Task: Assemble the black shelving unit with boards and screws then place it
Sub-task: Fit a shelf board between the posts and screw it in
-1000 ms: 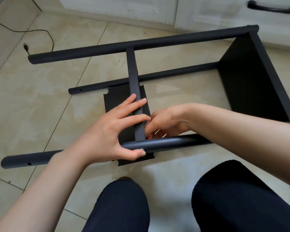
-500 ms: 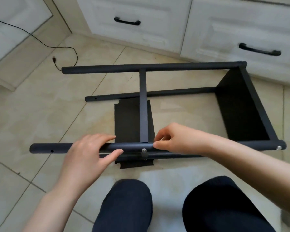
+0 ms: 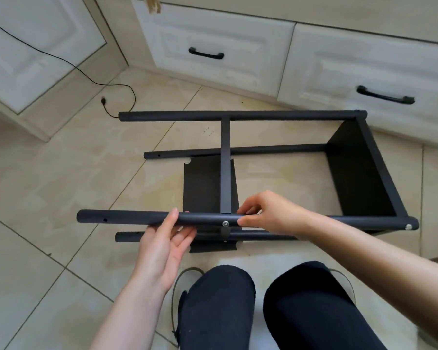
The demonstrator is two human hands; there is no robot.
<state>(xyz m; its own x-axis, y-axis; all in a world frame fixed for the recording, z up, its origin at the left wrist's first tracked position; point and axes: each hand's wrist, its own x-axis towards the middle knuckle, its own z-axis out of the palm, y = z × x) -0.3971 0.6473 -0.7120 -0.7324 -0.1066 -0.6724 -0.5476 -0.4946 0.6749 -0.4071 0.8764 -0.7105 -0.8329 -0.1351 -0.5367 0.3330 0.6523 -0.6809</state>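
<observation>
The black shelving unit point(image 3: 364, 173) lies on its side on the tiled floor, with four round poles running left to right. A black end board closes its right end, and a middle board point(image 3: 205, 185) stands edge-up across the poles. A silver screw point(image 3: 225, 223) sits in the near upper pole point(image 3: 124, 218) where the middle board meets it. My left hand point(image 3: 167, 246) cups this pole from below, thumb on top and fingers spread underneath. My right hand point(image 3: 266, 213) pinches the pole just right of the screw. Another screw point(image 3: 408, 226) shows at the pole's right end.
White cabinets with black drawer handles point(image 3: 206, 53) stand just behind the unit. A black cable point(image 3: 122, 87) with a plug lies on the floor at the back left. My knees in dark trousers point(image 3: 218, 306) are close under the near poles. Bare tiles stretch to the left.
My left hand came off the middle board, went onto the near pole, then turned palm-up under it. My right hand moved from under the board to the pole beside the screw. The view widened.
</observation>
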